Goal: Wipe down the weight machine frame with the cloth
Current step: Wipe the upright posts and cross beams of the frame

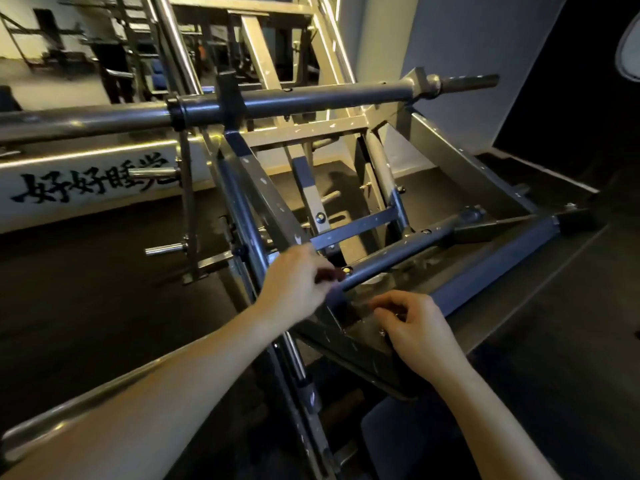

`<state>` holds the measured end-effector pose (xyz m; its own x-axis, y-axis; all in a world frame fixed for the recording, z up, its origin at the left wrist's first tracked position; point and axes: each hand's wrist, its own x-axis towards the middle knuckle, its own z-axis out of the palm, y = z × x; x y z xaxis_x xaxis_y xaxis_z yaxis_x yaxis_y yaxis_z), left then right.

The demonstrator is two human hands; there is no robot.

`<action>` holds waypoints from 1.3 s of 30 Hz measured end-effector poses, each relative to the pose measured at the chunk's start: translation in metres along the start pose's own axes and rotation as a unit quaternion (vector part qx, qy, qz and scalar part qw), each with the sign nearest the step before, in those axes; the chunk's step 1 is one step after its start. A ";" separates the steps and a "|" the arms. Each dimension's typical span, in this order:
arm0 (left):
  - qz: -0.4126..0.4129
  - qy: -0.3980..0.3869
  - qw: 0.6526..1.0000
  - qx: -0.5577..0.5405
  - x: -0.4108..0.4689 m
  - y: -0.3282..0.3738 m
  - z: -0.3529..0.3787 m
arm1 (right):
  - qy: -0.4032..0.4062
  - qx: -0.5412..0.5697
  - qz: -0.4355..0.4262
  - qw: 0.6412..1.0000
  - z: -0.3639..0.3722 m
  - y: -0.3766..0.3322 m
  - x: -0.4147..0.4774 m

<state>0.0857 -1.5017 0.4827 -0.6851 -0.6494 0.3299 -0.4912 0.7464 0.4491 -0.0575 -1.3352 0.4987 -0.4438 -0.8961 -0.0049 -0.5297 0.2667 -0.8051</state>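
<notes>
Standing on the dark gym floor (pixel 86 306), the grey steel weight machine frame (pixel 263 199) fills the middle, with open floor at its left. The left hand (pixel 298 282) and right hand (pixel 415 330) curl by its low bars; whether they grip a cloth, one cannot tell.

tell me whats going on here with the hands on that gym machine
A person leans over the weight machine frame with both bare hands low on it. The left hand is at the near end of a round crossbar, fingers curled by something small and dark. The right hand, fingers also curled, sits over a flat plate just below. No cloth shows clearly, so whether wiping is under way is hard to tell.
</notes>
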 end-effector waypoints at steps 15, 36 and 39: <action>-0.233 0.056 0.866 -0.439 -0.035 0.050 -0.027 | -0.092 0.091 -0.111 0.985 -0.010 -0.020 0.020; -0.141 0.001 0.982 -0.125 -0.015 -0.046 -0.008 | -0.133 -0.166 -0.171 0.962 0.013 -0.013 0.104; -0.130 -0.011 0.987 -0.091 -0.007 -0.053 -0.004 | -0.119 -0.179 -0.186 0.959 0.017 -0.015 0.104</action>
<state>0.1188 -1.5371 0.4598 -0.5612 -0.8107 0.1670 -0.5489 0.5155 0.6580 -0.0837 -1.4384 0.5002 -0.0197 -0.9971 0.0737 -0.8520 -0.0218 -0.5231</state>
